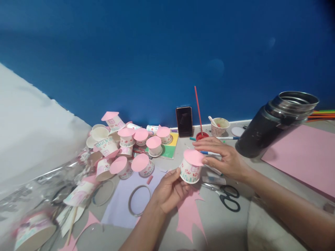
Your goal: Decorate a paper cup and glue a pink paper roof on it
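My left hand (171, 191) holds a small white paper cup (190, 171) upside down, with red, green and pink drawings on its side. On top of the cup sits a shallow pink paper cone (194, 157). My right hand (222, 157) is at the cone's right edge, its fingers stretched out and the thumb by the rim. Below the cup lies a jagged pink paper scrap (190, 219). Black-handled scissors (229, 197) rest just right of it, beside a small clear tube (214, 180).
Several pink-topped cups (154, 145) crowd the left. A roll of tape (139, 200) lies on lilac paper (115, 212). A phone (184, 122) leans on the blue wall, near a cup with a brush (220, 127). A black flask (267, 125) and pink sheet (303, 157) stand right.
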`<state>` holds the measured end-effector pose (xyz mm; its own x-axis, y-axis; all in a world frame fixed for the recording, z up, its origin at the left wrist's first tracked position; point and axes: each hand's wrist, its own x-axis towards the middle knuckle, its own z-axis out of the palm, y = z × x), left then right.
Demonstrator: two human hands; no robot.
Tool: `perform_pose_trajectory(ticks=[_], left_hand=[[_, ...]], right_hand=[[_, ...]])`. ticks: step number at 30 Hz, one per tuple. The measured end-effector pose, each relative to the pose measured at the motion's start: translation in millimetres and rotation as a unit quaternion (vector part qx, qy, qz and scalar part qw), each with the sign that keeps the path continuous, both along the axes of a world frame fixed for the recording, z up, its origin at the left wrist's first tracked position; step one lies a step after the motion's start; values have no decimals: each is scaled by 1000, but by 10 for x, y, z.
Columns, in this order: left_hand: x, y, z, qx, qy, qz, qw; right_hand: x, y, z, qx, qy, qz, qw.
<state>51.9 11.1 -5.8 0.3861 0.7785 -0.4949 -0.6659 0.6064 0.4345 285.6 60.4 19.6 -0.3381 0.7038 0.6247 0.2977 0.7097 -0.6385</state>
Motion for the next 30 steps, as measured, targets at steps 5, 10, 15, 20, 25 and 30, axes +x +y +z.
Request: perform_pose_trajectory(ticks=[5, 10, 15, 20, 25, 30], left_hand=[[23, -11, -18, 30, 22, 11, 999], [37, -22, -12, 55, 28, 1, 998], [8, -24, -26, 19, -26, 2, 999], [-32, -23, -76, 5, -48, -2, 999], [-1, -42, -78, 55, -54, -47, 996], [34, -60, -81, 70, -97, -81, 989]], right_hand=[[4, -20, 10, -23, -12, -20, 999], [-25, -40, -1, -33, -13, 7, 999], [17, -21, 7, -156, 65, -2, 986], [33, 5, 4, -231, 129, -9, 964], [26, 4, -12, -253, 138, 68, 955], [-5, -15, -5, -257, 119, 138, 949]])
